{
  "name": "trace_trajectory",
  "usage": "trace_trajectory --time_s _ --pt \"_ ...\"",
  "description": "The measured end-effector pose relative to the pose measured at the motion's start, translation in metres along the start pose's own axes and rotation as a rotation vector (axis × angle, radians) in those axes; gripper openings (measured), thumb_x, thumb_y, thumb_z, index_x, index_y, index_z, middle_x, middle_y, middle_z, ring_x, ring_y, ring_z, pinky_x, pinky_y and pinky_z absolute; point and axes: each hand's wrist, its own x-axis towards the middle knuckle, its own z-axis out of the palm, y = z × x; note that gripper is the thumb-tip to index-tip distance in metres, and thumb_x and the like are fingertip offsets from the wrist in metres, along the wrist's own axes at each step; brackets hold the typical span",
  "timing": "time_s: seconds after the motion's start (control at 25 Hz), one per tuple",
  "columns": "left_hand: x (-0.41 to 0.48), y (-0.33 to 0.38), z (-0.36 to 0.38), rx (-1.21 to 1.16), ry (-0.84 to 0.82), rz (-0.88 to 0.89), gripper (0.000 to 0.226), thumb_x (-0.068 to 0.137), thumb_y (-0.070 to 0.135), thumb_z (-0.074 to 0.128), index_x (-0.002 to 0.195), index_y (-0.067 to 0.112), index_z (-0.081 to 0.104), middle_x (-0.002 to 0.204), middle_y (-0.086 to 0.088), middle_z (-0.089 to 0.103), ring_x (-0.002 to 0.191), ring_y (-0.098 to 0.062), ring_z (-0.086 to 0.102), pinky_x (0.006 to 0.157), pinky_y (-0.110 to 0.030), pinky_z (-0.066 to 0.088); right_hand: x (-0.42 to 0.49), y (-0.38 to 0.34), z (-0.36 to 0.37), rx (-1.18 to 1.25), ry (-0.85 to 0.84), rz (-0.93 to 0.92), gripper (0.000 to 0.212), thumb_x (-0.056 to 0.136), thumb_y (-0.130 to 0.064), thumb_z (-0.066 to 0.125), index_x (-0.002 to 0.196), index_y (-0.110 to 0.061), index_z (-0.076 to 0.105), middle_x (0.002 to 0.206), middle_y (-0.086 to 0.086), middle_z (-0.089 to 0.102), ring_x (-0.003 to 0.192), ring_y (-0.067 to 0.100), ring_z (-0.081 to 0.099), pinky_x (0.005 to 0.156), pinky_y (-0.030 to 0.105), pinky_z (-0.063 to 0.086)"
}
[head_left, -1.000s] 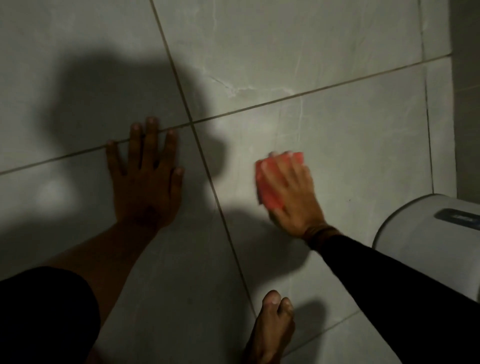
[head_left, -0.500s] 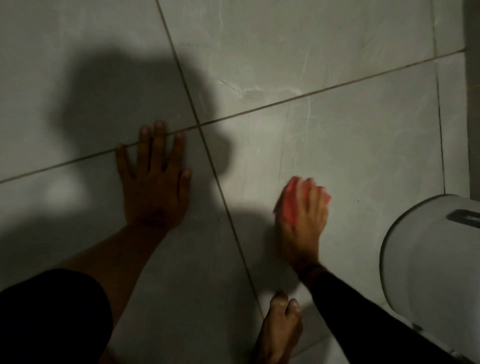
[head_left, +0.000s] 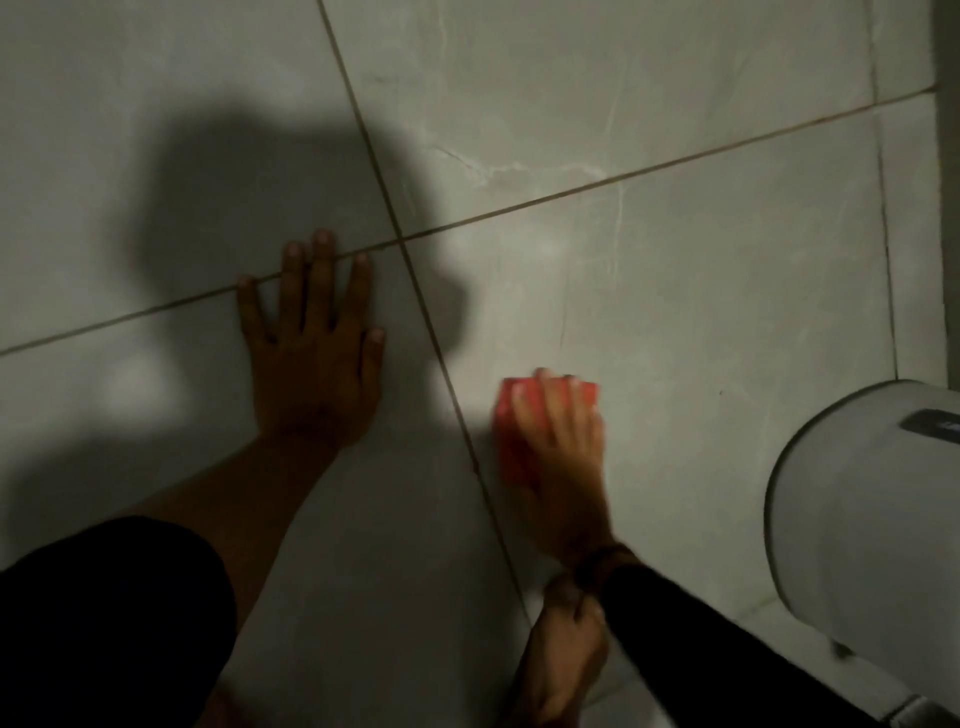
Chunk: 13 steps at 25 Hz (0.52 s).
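A red-pink sponge (head_left: 511, 441) lies flat on the grey tiled floor (head_left: 701, 312), just right of a grout line. My right hand (head_left: 563, 457) lies on top of it, fingers laid over its far edge, pressing it against the tile. My left hand (head_left: 311, 353) is planted flat on the floor to the left, fingers spread across a grout line, holding nothing. Both hands are in dim light, and the right one is slightly blurred.
A white rounded bin (head_left: 872, 530) with a dark label stands at the right edge, close to my right forearm. My bare foot (head_left: 561, 670) rests on the tile at the bottom, under my right wrist. A wall (head_left: 948, 156) runs up the far right. My shadow darkens the left tiles.
My right hand has dragged the sponge from farther out back toward me along the tile. The left hand has stayed planted in the same spot.
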Motion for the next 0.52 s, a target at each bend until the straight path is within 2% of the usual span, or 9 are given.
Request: trace_trajectory --time_s 0.08,0.16,0.2,0.24,0.28,0.4,0.44,0.52 --pt "0.002 0.001 0.001 0.017 0.005 0.001 0.071 0.106 0.046 0.032 0.172 0.025 0.018 0.182 -0.012 0.009 0.168 -0.038 0.011 0.128 -0.072 0.008 0.033 0.048 -0.020 0.023 0.057 0.253 0.080 0.098 -0.050 0.026 0.170 -0.015 0.019 0.180 0.017 0.012 0.166 0.045 0.006 0.132 0.065 0.008" --pt "0.001 0.000 0.004 0.033 0.015 0.005 0.070 0.106 0.047 0.032 0.172 0.026 0.017 0.182 -0.011 0.009 0.168 -0.037 0.011 0.128 -0.072 0.009 0.114 0.057 -0.049 0.167 0.218 0.502 0.087 0.092 -0.052 0.037 0.169 -0.015 0.021 0.180 0.016 0.015 0.166 0.044 0.007 0.133 0.063 0.005" --pt "0.001 -0.002 0.005 0.031 0.018 0.009 0.070 0.106 0.047 0.032 0.172 0.026 0.017 0.182 -0.011 0.009 0.168 -0.037 0.011 0.128 -0.072 0.009 0.151 0.046 -0.060 0.213 0.264 0.528 0.089 0.089 -0.050 0.044 0.169 -0.016 0.025 0.179 0.016 0.019 0.166 0.045 0.010 0.133 0.063 0.006" --pt "0.001 -0.001 0.006 0.018 0.020 0.020 0.070 0.106 0.047 0.032 0.171 0.027 0.018 0.182 -0.011 0.009 0.168 -0.037 0.011 0.128 -0.072 0.009 0.173 0.027 -0.061 0.201 0.319 0.477 0.089 0.088 -0.048 0.049 0.168 -0.016 0.028 0.178 0.017 0.023 0.165 0.046 0.014 0.133 0.064 0.008" --pt "0.002 0.000 0.006 0.012 0.021 0.025 0.069 0.106 0.047 0.033 0.171 0.027 0.018 0.182 -0.011 0.010 0.168 -0.037 0.012 0.128 -0.071 0.009 0.180 0.004 -0.053 0.171 0.345 0.347 0.086 0.088 -0.045 0.050 0.167 -0.016 0.032 0.176 0.017 0.027 0.164 0.047 0.018 0.133 0.064 0.010" --pt "0.000 0.003 -0.004 0.013 -0.017 0.015 0.068 0.108 0.046 0.032 0.171 0.025 0.020 0.182 -0.013 0.011 0.168 -0.038 0.012 0.129 -0.070 0.007 0.107 -0.051 -0.013 0.125 0.224 -0.074 0.072 0.094 -0.041 0.049 0.163 -0.023 0.041 0.174 0.015 0.033 0.163 0.047 0.019 0.132 0.065 0.012" --pt "-0.001 0.005 -0.013 0.013 -0.052 0.021 0.069 0.108 0.046 0.031 0.172 0.024 0.019 0.182 -0.014 0.010 0.168 -0.039 0.011 0.129 -0.070 0.007 0.072 -0.049 -0.006 0.154 0.166 -0.111 0.071 0.094 -0.039 0.052 0.163 -0.024 0.041 0.175 0.013 0.032 0.164 0.046 0.017 0.133 0.064 0.011" --pt "0.001 0.012 -0.035 0.039 -0.176 0.012 0.071 0.107 0.043 0.035 0.172 0.020 0.019 0.181 -0.017 0.008 0.167 -0.041 0.011 0.128 -0.070 0.006 0.014 -0.032 -0.010 0.350 0.044 0.010 0.070 0.096 -0.036 0.052 0.164 -0.024 0.039 0.177 0.011 0.029 0.166 0.042 0.013 0.135 0.059 0.009"
